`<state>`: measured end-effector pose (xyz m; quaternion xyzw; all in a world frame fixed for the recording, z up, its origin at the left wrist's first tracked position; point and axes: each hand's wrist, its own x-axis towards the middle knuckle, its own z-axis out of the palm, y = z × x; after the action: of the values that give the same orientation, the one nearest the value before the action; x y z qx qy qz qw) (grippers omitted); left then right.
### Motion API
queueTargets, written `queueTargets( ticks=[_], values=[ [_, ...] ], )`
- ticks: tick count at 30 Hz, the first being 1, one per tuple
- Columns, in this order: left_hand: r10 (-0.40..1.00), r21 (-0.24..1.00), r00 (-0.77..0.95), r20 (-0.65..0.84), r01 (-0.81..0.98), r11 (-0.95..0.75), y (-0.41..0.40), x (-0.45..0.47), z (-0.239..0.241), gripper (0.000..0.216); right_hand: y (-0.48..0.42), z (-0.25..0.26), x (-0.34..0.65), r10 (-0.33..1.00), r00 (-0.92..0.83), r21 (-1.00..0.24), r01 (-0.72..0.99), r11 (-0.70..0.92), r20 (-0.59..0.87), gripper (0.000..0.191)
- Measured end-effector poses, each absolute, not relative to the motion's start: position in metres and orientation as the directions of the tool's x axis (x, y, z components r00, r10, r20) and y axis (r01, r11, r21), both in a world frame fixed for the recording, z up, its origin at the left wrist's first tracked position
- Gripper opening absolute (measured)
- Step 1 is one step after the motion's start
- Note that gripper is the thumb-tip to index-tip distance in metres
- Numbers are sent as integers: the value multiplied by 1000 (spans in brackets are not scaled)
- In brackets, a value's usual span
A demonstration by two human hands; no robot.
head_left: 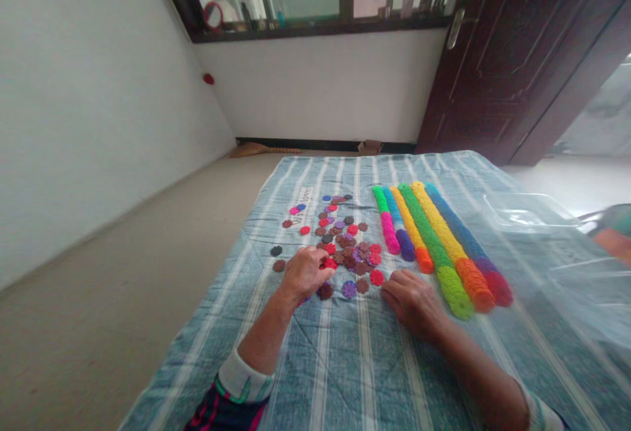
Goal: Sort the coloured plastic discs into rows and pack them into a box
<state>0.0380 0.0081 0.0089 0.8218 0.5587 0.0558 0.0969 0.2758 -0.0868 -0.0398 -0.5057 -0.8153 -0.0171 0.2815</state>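
Observation:
Loose notched plastic discs in red, brown, purple, blue and black lie scattered on the cloth. My left hand is at the left side of this pile, thumb and fingers pinched at a red disc. To the right of the pile, my right hand rests low over the cloth with its fingers curled together; what they hold, if anything, is hidden. Just left of its fingertips lies another red disc. Beyond my right hand, rows of stacked discs lie side by side, sorted by colour.
A blue striped cloth covers the table. Clear plastic boxes stand at the right edge. Printed lettering shows on the cloth behind the pile. A wall with a window ledge and a dark door are beyond.

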Motion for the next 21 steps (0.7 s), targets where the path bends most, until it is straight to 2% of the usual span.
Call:
queueTargets(
  ticks=[6,21],
  values=[
    [920,148,392,19,909,-390,4,44,4,25,-87,-40,276,816,-330,-249,839,484,475,24],
    [907,178,421,7,892,-416,7,43,-2,27,-87,-39,276,810,-328,-244,839,486,486,25]
  ],
)
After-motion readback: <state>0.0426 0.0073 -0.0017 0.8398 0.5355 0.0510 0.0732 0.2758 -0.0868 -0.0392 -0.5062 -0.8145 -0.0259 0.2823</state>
